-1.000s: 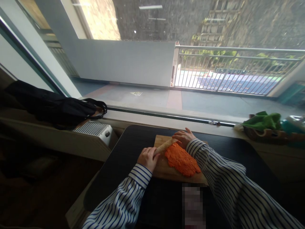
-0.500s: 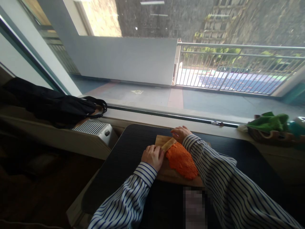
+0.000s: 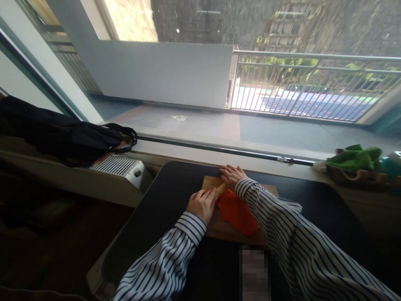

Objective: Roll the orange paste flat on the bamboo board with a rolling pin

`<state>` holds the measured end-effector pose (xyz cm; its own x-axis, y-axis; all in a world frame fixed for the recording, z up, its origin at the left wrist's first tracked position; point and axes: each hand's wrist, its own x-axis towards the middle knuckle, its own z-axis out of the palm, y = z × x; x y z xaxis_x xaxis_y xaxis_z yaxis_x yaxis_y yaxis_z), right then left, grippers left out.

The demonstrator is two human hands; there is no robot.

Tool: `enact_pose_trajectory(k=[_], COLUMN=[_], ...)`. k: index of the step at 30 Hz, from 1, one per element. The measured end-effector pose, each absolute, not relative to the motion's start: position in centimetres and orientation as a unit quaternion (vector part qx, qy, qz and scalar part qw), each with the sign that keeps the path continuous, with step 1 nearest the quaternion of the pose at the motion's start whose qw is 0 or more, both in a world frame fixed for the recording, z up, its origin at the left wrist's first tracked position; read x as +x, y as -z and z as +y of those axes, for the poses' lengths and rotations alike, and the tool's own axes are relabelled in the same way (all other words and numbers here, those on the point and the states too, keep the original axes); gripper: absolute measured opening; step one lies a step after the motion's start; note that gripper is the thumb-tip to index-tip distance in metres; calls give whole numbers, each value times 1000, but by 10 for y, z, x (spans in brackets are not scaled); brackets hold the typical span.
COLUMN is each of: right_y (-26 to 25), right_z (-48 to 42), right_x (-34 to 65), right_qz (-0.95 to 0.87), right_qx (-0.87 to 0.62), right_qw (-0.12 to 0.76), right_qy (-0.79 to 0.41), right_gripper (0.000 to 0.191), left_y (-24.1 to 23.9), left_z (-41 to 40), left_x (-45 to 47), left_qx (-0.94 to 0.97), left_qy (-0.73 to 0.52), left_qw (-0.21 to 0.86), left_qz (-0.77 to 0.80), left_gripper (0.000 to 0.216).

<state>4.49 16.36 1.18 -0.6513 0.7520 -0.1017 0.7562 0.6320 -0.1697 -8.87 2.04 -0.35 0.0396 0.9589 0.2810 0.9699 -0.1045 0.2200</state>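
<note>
A wooden rolling pin (image 3: 222, 190) lies slantwise across the far edge of a flattened sheet of orange dough (image 3: 239, 213). My left hand (image 3: 202, 204) is closed over the pin's near-left end, fingers together. At the far-right end, my right hand (image 3: 232, 176) holds the pin from above, its fingers reaching forward past it. The right sleeve hides part of the dough's right side. Beneath the dough is a wooden board (image 3: 216, 229), which rests on a dark table (image 3: 150, 225).
A blurred-out rectangular patch (image 3: 255, 271) is at the table's front. To the left are a black bag (image 3: 72, 136) and a white vented unit (image 3: 125, 167). A green cloth (image 3: 357, 159) lies on the right sill, and a window runs behind the table.
My right hand has shifted slightly left and down over the rolling pin, fingers now stretched further. The pin's visible middle has shortened between my hands. My left hand is nearly in place.
</note>
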Motion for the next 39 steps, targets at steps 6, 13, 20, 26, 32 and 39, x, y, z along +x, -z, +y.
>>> enact_pose_trajectory(k=[6,13,20,26,32,39], right_y=[-15,-16,-19,-21,-18,-16], right_z=[151,151,159,145,131,143], right_x=[59,56,42,61,78,62], right_qz=[895,890,887,881,876,875], right_qx=[432,447,448,458,468,472], right_qw=[27,32,66,62,58,55], right_qy=[103,90,91,100,102,90], right_gripper=[51,49,49,55,58,57], left_y=[9,7,7,8,5,9], left_z=[16,20,27,16,5,17], left_x=[-87,-90,-98,-87,-80,-92], left_qx=[-738,-736,-732,-745,-772,-758], left_qy=[207,210,188,179,169,181], left_qw=[58,40,8,47,67,44], left_qz=[-640,-643,-654,-640,-609,-625], left_gripper=[31,31,33,34,36,36])
